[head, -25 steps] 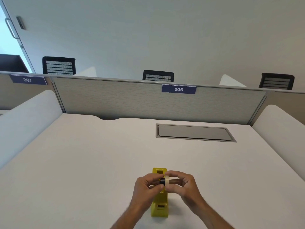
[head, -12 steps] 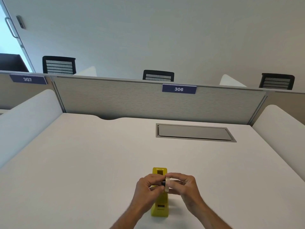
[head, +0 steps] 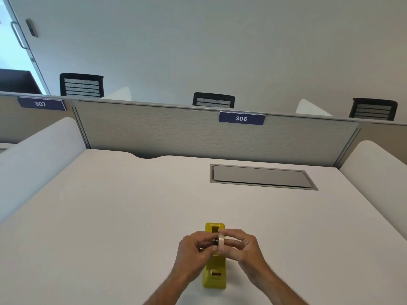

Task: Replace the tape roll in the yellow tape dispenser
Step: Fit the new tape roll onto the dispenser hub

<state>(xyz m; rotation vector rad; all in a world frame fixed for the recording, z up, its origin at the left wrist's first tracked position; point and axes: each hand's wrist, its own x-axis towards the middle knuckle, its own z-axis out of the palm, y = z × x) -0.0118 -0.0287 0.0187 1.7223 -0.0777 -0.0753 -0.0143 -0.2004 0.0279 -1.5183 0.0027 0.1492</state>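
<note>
A person's two forearms reached in from the near edge of the white counter [head: 110,216], the hands meeting just above a yellow tape dispenser [head: 215,276] that stood lengthwise on the surface, one end toward the wearer and the other pointing away. The left hand [head: 193,249] was closed in a pinch on a small black hub [head: 216,241], apparently the dispenser's core. The right hand [head: 241,246] was curled around a pale roll of tape [head: 221,241], held on edge so that its open centre faced the hub. The two parts sat touching or very nearly so, and by the look of it the core was being seated in, or parted from, the roll; the frame did not settle which. Holding the work directly over the dispenser's open cradle probably kept the drop-in short once the parts were joined. The dispenser's far end [head: 214,227] showed beyond the fingers, its cradle hidden beneath the hands, so whether it was empty could not be told.

Farther off, a grey flush cable hatch [head: 262,177] lay closed in the counter, well apart from the work. Behind it stood a fabric divider carrying a blue plate marked 306 [head: 241,118], with black mesh chair backs [head: 213,99] rising past the partition.
</note>
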